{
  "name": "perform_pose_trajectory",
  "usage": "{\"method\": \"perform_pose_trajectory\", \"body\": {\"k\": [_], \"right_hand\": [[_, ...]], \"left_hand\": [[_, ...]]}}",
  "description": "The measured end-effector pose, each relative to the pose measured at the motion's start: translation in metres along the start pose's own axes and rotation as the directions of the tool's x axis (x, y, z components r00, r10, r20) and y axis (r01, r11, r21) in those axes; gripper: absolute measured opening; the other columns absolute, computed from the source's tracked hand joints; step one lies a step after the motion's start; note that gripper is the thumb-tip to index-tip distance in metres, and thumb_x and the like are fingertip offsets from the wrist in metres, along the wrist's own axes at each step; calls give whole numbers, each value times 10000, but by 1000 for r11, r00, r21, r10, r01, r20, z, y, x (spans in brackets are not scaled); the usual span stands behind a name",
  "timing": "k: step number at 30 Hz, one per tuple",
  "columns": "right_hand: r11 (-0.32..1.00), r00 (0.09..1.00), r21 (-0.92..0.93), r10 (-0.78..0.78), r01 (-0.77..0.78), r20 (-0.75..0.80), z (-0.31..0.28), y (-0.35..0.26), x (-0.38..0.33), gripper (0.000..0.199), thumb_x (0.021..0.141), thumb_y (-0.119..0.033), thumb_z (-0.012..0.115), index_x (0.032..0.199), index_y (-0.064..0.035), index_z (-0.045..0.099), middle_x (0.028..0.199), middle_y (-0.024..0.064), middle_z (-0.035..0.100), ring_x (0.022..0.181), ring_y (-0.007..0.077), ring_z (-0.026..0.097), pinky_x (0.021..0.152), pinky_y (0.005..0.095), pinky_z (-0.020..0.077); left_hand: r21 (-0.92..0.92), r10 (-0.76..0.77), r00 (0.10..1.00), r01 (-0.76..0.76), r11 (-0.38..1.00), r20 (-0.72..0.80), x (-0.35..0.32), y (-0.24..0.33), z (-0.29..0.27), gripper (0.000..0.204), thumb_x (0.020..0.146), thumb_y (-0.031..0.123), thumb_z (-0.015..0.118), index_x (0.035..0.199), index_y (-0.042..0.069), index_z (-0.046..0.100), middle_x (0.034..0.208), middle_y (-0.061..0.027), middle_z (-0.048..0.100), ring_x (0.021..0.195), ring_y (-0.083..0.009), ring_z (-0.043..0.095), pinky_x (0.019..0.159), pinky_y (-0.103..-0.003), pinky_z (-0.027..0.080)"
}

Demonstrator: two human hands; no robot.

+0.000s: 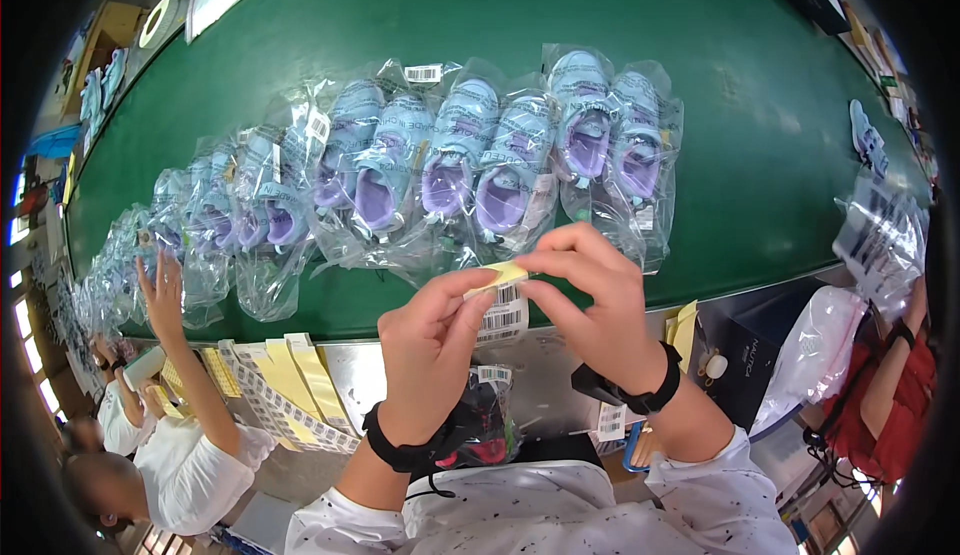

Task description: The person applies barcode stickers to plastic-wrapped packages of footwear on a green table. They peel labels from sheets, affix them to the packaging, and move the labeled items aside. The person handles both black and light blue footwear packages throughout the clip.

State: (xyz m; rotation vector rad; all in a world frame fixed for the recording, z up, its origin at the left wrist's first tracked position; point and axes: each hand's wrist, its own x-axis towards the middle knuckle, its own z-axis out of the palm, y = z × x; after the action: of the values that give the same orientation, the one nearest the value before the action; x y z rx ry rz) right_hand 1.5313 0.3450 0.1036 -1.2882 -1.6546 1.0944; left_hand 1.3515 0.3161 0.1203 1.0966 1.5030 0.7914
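Note:
My left hand (pixel 435 340) and my right hand (pixel 590 285) meet over the near edge of the green table. Between them is a short strip of white barcode labels (pixel 503 317) on yellow backing. Left thumb and fingers pinch one side of it; right thumb and forefinger pinch its upper right end. The printed part hangs below the fingers. Just beyond my hands lie pairs of light blue shoes (pixel 503 202) with purple linings, each in a clear plastic bag. The nearest pair on the right (pixel 585 145) is also bagged.
Bagged shoes run in a row leftward along the green table (pixel 740 155). Label sheets (pixel 290 385) hang at the near edge. A co-worker in white (pixel 195 475) reaches in at left; one in red (pixel 885 405) holds a clear bag at right. A dark box (pixel 745 360) stands near right.

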Motion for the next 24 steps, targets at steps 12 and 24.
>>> {"method": "perform_pose_trajectory", "body": {"k": [12,24], "right_hand": [[971,974,-74,-226,227,22,3,21,14,164,756,20,745,907,-1,685,859,80,594,770,232,567,647,336,460],[998,997,-23,-58,60,53,-3,33,18,226,764,-4,747,979,10,676,919,96,587,784,238,572,684,335,469]], "left_hand": [[-133,-67,998,69,989,13,17,-8,3,175,939,-10,620,1108,-46,649,838,-36,710,706,-11,568,580,-172,431],[-182,-133,982,157,971,136,27,-7,11,296,914,-87,603,1207,-79,556,1053,-120,689,954,-117,655,795,-229,530]]}}
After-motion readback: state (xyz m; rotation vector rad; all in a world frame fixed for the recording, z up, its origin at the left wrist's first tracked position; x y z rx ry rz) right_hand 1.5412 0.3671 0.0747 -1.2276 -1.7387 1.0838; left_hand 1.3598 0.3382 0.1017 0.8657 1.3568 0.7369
